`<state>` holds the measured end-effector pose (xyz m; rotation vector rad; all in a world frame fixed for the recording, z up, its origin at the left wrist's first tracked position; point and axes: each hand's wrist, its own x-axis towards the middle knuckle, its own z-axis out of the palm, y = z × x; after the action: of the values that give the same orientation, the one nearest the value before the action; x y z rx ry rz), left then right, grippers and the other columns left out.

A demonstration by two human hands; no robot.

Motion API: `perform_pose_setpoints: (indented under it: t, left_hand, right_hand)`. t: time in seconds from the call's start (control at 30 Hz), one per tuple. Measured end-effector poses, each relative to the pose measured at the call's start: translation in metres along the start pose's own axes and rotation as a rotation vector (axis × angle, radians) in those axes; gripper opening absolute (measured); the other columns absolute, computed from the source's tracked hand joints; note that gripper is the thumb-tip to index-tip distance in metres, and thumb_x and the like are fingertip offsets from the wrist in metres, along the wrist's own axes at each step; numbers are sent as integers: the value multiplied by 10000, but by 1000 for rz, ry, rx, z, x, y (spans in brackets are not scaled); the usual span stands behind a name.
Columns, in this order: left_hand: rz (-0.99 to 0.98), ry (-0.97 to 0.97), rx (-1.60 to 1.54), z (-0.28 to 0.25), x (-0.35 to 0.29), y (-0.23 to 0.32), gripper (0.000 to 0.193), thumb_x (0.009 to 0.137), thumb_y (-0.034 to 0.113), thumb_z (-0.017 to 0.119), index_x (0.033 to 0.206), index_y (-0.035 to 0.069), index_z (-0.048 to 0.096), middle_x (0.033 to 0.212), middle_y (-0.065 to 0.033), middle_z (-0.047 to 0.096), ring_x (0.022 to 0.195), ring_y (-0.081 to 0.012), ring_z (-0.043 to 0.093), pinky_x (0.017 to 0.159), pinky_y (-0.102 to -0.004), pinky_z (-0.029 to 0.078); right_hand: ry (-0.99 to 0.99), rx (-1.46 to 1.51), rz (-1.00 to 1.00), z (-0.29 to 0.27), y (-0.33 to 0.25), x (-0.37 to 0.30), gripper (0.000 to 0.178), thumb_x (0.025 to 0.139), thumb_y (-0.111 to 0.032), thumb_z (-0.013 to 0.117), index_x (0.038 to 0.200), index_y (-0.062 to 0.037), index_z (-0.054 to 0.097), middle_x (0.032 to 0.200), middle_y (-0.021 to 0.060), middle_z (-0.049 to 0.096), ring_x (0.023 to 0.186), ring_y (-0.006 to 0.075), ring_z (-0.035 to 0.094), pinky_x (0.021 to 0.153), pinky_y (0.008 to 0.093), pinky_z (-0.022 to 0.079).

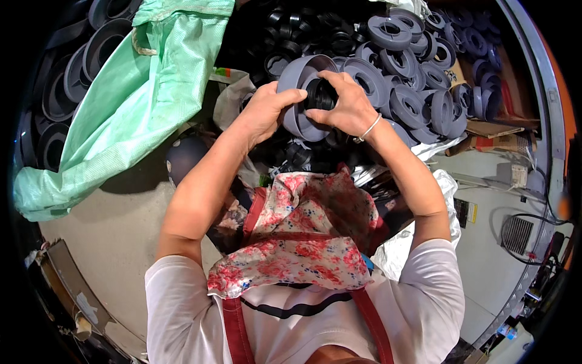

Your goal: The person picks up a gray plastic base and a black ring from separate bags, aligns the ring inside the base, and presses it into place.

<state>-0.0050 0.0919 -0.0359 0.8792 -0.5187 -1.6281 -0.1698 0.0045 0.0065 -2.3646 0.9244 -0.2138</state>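
Note:
In front of me I hold up a grey plastic ring (292,76) with a deep rim, tilted so its inside shows. My left hand (267,109) grips its left side, thumb over the rim. My right hand (353,110), with a bracelet at the wrist, pinches a black ribbed rubber sleeve (319,96) between thumb and fingers. The sleeve lies at the ring's centre opening; whether it is seated there I cannot tell. Behind them is a heap of loose black ribbed sleeves (294,24). More grey rings (409,106) are piled to the right.
A pale green woven sack (163,79) lies at the left, with larger dark grey rings (100,51) beyond it. Flattened cardboard (491,130) sits at the right, near a grey panel with a vent (518,235) and black cables. A floral apron (303,242) covers my lap.

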Motion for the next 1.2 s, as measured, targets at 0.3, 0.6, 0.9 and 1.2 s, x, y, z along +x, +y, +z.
perform_pose_setpoints:
  t: [0.3,0.6,0.9,1.2]
  left_hand:
    - [-75,-92,-95,8,-5,-8,327,852,159,580,1121,-9,501,1057,-78,585,939,-154,583,831,-315,482]
    - [185,-33,97,11,-2,-23,389,813,166,640,1134,5,489,1026,-55,576,887,-138,580,752,-280,485]
    - [60,16,872,5,-11,-13,645,745,284,704,1217,-76,452,1178,-190,536,1116,-238,504,954,-335,385]
    - [-2,377,-312,-8,-1,5,278,789,195,658,936,-14,551,817,-60,585,686,-149,574,636,-288,496]
  right_hand:
    - [117,125,98,4,11,-19,616,707,-448,695,1007,66,538,887,235,614,774,284,620,715,373,494]
    - [-185,573,471,12,26,-20,530,823,-422,588,865,107,582,665,179,621,556,228,624,529,265,489]
    - [-73,-218,431,5,131,3,571,695,-245,720,1140,36,499,1100,246,523,1063,369,474,885,401,408]
    - [-46,442,-168,33,36,27,393,715,-209,726,1020,-7,582,1015,129,610,940,235,589,857,316,438]
